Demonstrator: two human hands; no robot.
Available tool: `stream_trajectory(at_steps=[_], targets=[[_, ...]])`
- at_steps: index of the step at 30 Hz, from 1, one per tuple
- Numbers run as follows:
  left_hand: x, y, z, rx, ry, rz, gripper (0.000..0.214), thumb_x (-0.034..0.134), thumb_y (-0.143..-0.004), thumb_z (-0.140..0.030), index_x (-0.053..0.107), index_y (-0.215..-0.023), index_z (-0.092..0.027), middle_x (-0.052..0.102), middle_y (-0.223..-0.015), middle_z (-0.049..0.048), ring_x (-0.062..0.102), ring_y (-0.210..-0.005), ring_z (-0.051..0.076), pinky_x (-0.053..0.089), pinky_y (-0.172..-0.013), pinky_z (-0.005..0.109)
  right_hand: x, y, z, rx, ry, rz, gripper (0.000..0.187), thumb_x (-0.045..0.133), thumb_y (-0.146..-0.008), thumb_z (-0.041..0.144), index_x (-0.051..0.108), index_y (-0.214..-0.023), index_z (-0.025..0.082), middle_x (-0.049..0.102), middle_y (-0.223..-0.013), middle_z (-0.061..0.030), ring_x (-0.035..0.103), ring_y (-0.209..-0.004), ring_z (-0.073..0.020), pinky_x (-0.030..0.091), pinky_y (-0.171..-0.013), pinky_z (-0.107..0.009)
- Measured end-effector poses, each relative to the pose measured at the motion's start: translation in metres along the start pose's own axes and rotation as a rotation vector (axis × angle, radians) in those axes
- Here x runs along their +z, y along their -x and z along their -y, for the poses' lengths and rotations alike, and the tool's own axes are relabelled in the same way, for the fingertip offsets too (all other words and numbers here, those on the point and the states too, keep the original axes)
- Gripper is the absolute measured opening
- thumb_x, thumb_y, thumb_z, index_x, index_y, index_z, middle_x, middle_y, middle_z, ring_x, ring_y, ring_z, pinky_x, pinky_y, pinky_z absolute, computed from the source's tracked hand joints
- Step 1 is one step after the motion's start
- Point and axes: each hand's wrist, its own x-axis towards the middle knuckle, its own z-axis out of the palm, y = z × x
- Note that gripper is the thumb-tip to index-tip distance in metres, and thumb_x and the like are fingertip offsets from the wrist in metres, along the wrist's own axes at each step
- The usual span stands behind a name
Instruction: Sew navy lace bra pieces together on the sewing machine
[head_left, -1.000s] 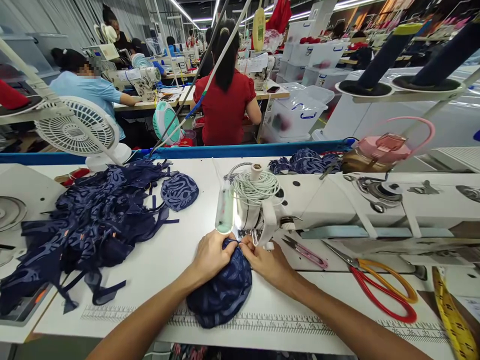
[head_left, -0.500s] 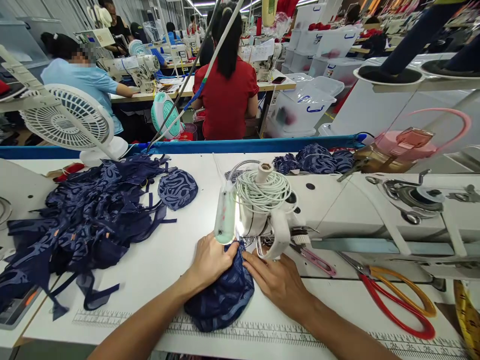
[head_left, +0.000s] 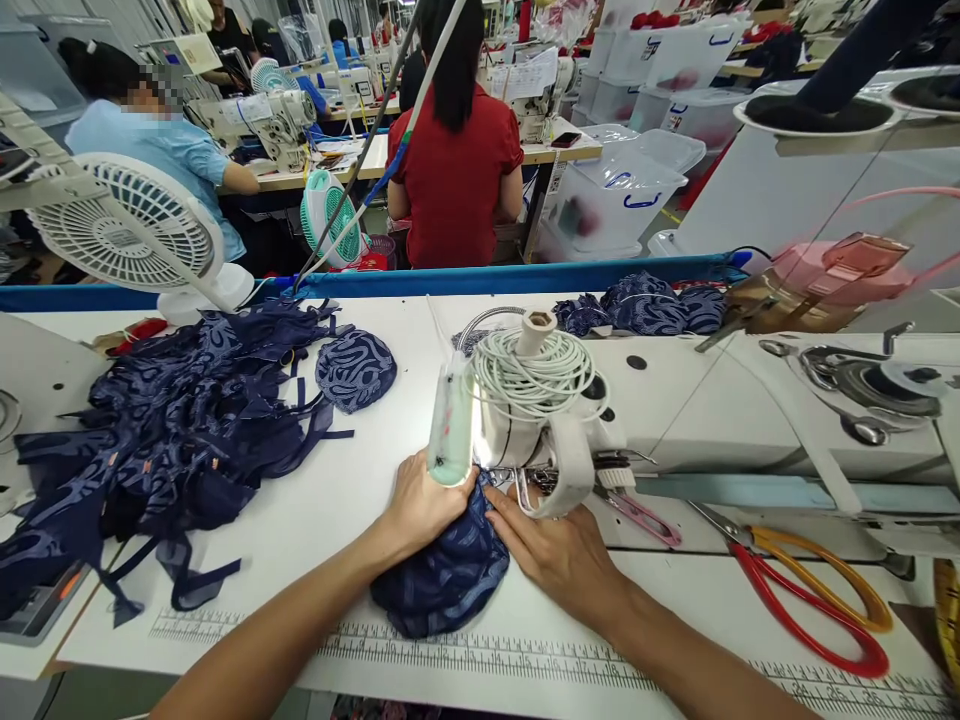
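A navy patterned fabric piece [head_left: 450, 575] lies on the white table under the head of a sewing machine [head_left: 675, 420]. My left hand [head_left: 421, 505] presses on its left upper edge with the fingers curled onto the cloth. My right hand [head_left: 559, 550] lies on its right edge, fingers stretched toward the needle area. A lit lamp [head_left: 452, 430] hangs just above my left fingers and hides their tips.
A heap of navy fabric pieces [head_left: 172, 440] lies at left, with a single cup-shaped piece [head_left: 355, 368] beside it. Red-and-orange scissors [head_left: 817, 600] and pink thread snips [head_left: 637, 515] lie at right. A white fan [head_left: 124, 230] stands at back left. Other people sit at machines beyond.
Both hands have pushed the navy piece a little further under the machine head. The camera has tilted down slightly.
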Motion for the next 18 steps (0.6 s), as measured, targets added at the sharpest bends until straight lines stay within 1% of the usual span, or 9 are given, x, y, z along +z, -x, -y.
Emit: stream_trajectory(at_steps=[2, 5, 9, 12, 15, 18], targets=[[0.002, -0.003, 0.003, -0.002, 0.012, -0.012, 0.014, 0.056, -0.079, -0.025, 0.061, -0.067, -0.021, 0.06, -0.067, 0.0007, 0.06, -0.076, 0.02, 0.045, -0.069, 0.026, 0.0, 0.0, -0.001, 0.002, 0.016, 0.024, 0.029, 0.044, -0.099, 0.024, 0.065, -0.117, 0.018, 0.071, -0.086, -0.0092, 0.063, -0.08, -0.0211, 0.047, -0.066, -0.034], [0.004, -0.005, 0.006, -0.004, 0.019, -0.021, 0.015, 0.057, -0.079, -0.027, 0.06, -0.065, -0.021, 0.059, -0.065, 0.0006, 0.059, -0.072, 0.019, 0.045, -0.066, 0.026, 0.0, -0.001, -0.002, 0.013, 0.026, 0.052, 0.03, 0.043, -0.099, 0.024, 0.065, -0.119, 0.018, 0.071, -0.087, -0.0102, 0.064, -0.079, -0.0219, 0.047, -0.063, -0.034], [0.005, -0.006, 0.009, -0.002, 0.025, -0.023, 0.017, 0.057, -0.079, -0.029, 0.058, -0.064, -0.021, 0.059, -0.064, 0.0005, 0.059, -0.071, 0.019, 0.046, -0.064, 0.027, -0.001, -0.002, -0.003, 0.025, 0.017, 0.07, 0.03, 0.043, -0.099, 0.023, 0.065, -0.118, 0.021, 0.072, -0.09, -0.011, 0.064, -0.078, -0.0227, 0.05, -0.066, -0.037], [0.007, -0.007, 0.011, 0.0, 0.03, -0.023, 0.018, 0.058, -0.079, -0.029, 0.058, -0.063, -0.021, 0.058, -0.062, 0.001, 0.059, -0.072, 0.02, 0.047, -0.066, 0.028, -0.002, -0.003, -0.003, 0.039, 0.011, 0.057, 0.029, 0.047, -0.097, 0.024, 0.066, -0.119, 0.02, 0.072, -0.09, -0.0113, 0.065, -0.081, -0.0241, 0.051, -0.069, -0.038], [0.007, -0.007, 0.013, -0.001, 0.028, -0.021, 0.017, 0.059, -0.079, -0.03, 0.059, -0.064, -0.022, 0.058, -0.06, 0.0015, 0.06, -0.073, 0.021, 0.048, -0.069, 0.029, -0.004, -0.002, -0.003, 0.012, -0.001, 0.065, 0.028, 0.048, -0.096, 0.019, 0.067, -0.117, 0.02, 0.072, -0.097, -0.0108, 0.065, -0.087, -0.0242, 0.053, -0.072, -0.038], [0.006, -0.007, 0.014, 0.001, 0.026, -0.001, 0.016, 0.059, -0.079, -0.032, 0.06, -0.065, -0.022, 0.058, -0.059, 0.0013, 0.06, -0.071, 0.021, 0.048, -0.069, 0.029, -0.004, 0.0, -0.003, -0.045, 0.013, 0.062, 0.031, 0.044, -0.097, 0.014, 0.067, -0.116, 0.02, 0.072, -0.107, -0.0106, 0.065, -0.091, -0.0236, 0.053, -0.068, -0.035]])
